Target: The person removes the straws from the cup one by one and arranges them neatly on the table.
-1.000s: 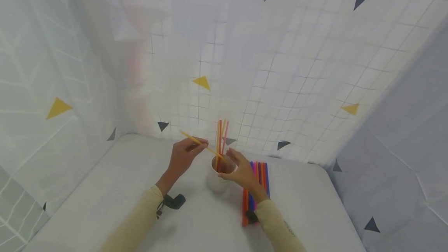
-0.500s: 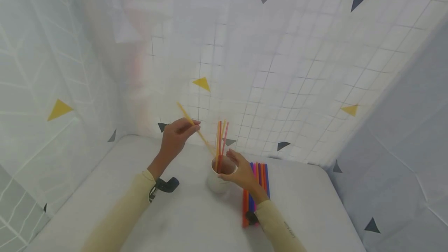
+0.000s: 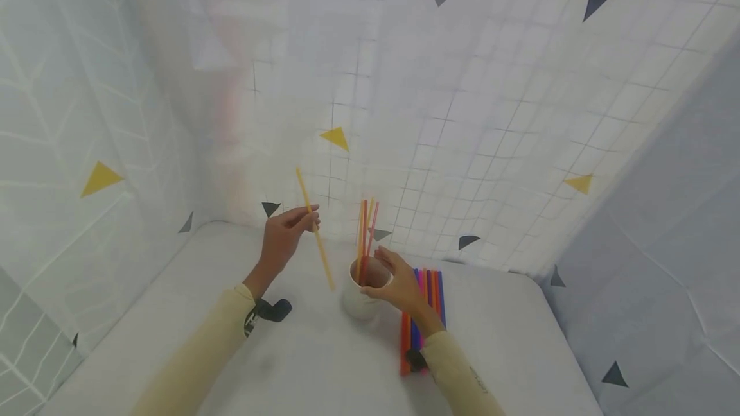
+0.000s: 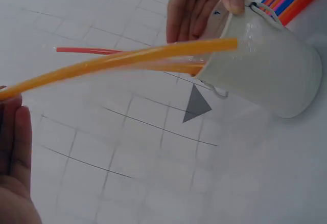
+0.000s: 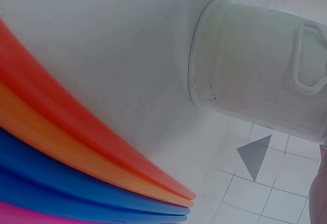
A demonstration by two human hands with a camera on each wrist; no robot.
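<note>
My left hand (image 3: 280, 239) pinches a yellow-orange straw (image 3: 322, 255) between thumb and fingers, left of a small white bucket (image 3: 357, 303). The straw slants, its lower end beside the bucket and outside it; in the left wrist view this straw (image 4: 127, 58) overlaps the bucket's side. My right hand (image 3: 401, 284) holds the bucket by its rim, thumb at the front and fingers at the far side. Several red and yellow straws (image 3: 364, 230) stand in the bucket. Small loop handles (image 5: 301, 83) show on the bucket's sides.
A row of orange, blue and pink straws (image 3: 436, 294) lies on the white table (image 3: 497, 332), right of the bucket and partly under my right forearm. A white sheet (image 3: 491, 114) with grid lines and triangles rises behind the table.
My left hand has moved left and up with the straw. The straw's lower end has come away from the bucket's mouth, and it stands steeper. The right hand has stayed on the bucket.
</note>
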